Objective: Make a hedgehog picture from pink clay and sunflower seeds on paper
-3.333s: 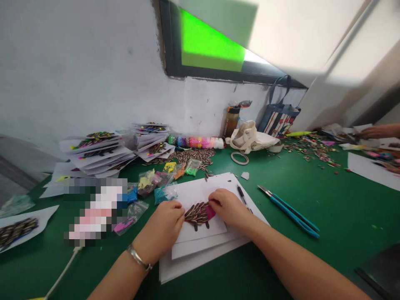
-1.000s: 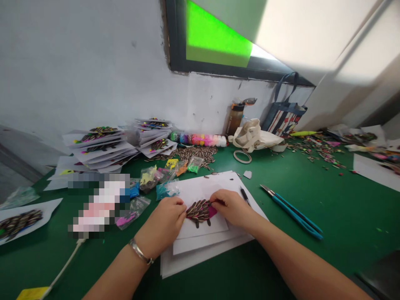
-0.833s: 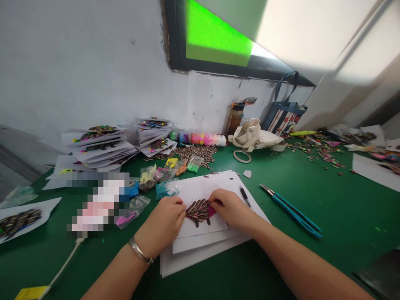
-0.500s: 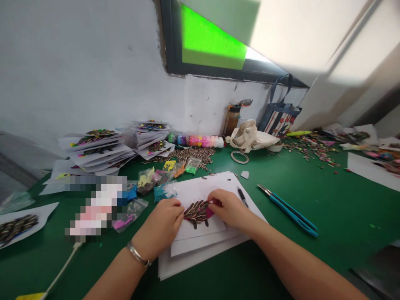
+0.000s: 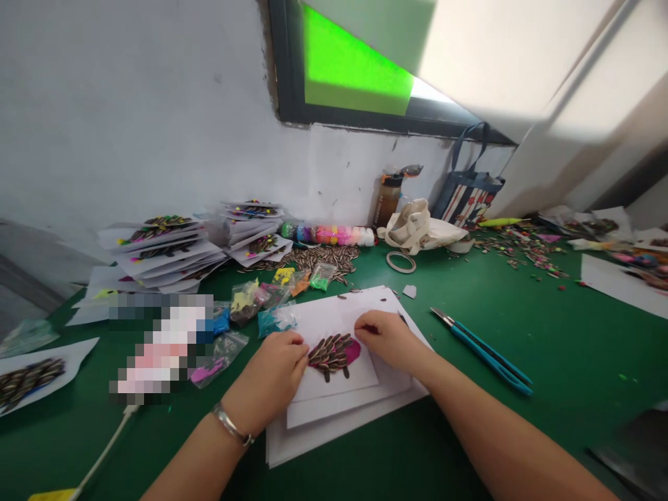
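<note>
A picture made of striped sunflower seeds over a magenta clay shape lies on white paper, with two dark seeds like legs under it. At its left end my left hand rests on the paper, thumb and fingers pressed together against the edge of the seeds. What they hold, if anything, is hidden. My right hand is just above and right of the magenta shape, its thumb and forefinger pinched. Too little shows between these fingertips to name. The right hand largely covers a pen.
Blue-handled tweezers lie on the green table at right. Loose sunflower seeds, bags of coloured clay and a tape roll are beyond the paper. Stacked seed pictures stand at left; a blurred-out object has a cable.
My right hand has moved slightly up and right, off the seed picture, uncovering more of the magenta shape and covering the pen. My left hand has stayed put.
</note>
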Demonstrator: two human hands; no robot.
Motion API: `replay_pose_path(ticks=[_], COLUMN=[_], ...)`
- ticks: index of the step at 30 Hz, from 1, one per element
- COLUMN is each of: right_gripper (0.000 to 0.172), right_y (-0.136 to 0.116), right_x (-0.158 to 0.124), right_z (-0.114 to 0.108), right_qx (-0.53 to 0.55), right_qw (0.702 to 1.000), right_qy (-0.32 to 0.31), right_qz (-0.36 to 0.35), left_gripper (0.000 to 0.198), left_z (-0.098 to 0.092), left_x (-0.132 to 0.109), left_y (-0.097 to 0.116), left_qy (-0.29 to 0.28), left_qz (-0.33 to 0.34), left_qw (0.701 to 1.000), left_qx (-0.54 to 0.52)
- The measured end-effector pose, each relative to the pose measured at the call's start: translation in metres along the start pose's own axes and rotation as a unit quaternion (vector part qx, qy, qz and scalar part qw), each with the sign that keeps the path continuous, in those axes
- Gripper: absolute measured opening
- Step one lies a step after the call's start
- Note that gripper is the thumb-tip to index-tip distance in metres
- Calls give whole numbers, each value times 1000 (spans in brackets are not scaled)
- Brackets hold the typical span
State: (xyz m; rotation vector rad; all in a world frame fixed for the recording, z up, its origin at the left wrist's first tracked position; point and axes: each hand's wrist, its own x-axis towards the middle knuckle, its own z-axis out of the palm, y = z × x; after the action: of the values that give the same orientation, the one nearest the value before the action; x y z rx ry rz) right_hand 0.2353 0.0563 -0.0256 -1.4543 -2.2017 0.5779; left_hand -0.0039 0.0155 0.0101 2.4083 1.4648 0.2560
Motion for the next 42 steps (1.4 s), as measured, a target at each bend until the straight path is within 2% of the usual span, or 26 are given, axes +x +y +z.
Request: replay_pose_path(ticks=[3, 7, 11, 14, 17, 20, 23, 25, 27, 32, 42], right_gripper=[20, 25, 23, 20, 25, 31, 23, 19, 16, 12, 12], right_y=[13, 22, 21, 17, 14, 8, -1, -6, -10, -15, -19], right_x=[17, 51, 75, 80, 73, 52, 21, 1, -12, -16, -13], right_z=[-11, -20, -12, -2, -3, -14, -21, -19, -13, -2, -2], right_qx=[-69, -132, -190, -217, -229, -195, 9, 145, 202, 163, 72], right_qw=[997, 990, 982, 976, 973, 979, 996, 987, 976, 984, 997], right_qy=[25, 35, 18, 13, 25, 57, 90, 40, -2, -17, -27], right_qz=[34, 26, 1, -11, -9, -9, 6, 48, 76, 64, -23], left_gripper=[32, 32, 32, 32, 32, 31, 31, 31, 31, 30, 30], left_z=[0, 0, 1, 2, 3, 4, 4, 5, 5, 6, 5], left_x=[0, -1, -2, -3, -3, -3, -2, -1, 0, 1, 1], left_y=[0, 0, -1, -1, -1, -2, -2, -3, -4, -5, -5], left_qy=[-6, -6, 0, 6, 6, 6, 9, 10, 10, 13, 12], left_qz=[-6, -7, -8, -9, -7, -3, 0, 4, 8, 4, 12], left_qw=[1000, 1000, 1000, 1000, 1000, 1000, 1000, 1000, 1000, 1000, 1000], left_qx=[-4, -13, -19, -18, -17, -15, -10, -8, -5, -1, -5])
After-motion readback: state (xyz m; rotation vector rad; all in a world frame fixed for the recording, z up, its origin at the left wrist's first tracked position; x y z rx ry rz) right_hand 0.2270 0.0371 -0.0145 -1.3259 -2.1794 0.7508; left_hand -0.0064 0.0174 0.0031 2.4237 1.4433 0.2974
